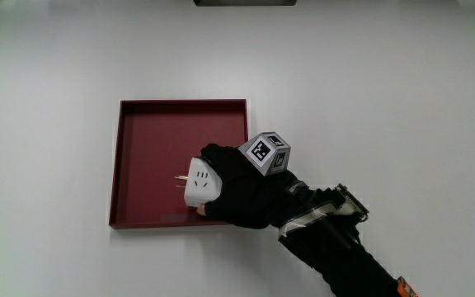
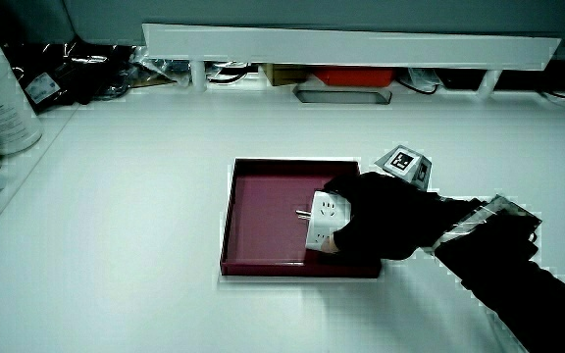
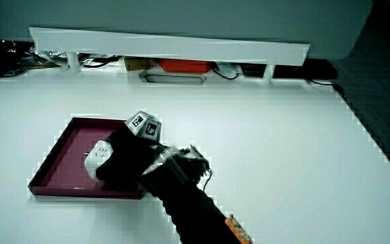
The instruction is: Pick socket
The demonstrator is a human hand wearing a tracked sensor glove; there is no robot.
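Gloved hand [image 1: 242,194] closed around white socket [image 1: 200,184], toward five o'clock in the maroon tray [image 1: 180,105]; apparently lifted. Best raised straight, prongs [image 1: 180,179] clear of the rim.

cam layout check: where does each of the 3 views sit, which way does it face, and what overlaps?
Main view: above the table, looking straight down on the red tray; shows the hand gripping the white socket, plus the forearm.
Side view: looks forward and down across the table to the low partition; hand and forearm show.
Side view: same forward-down aim from another angle, partition again; hand and forearm show.
Shared: tray, socket and hand appear in all three; both side views share the partition.
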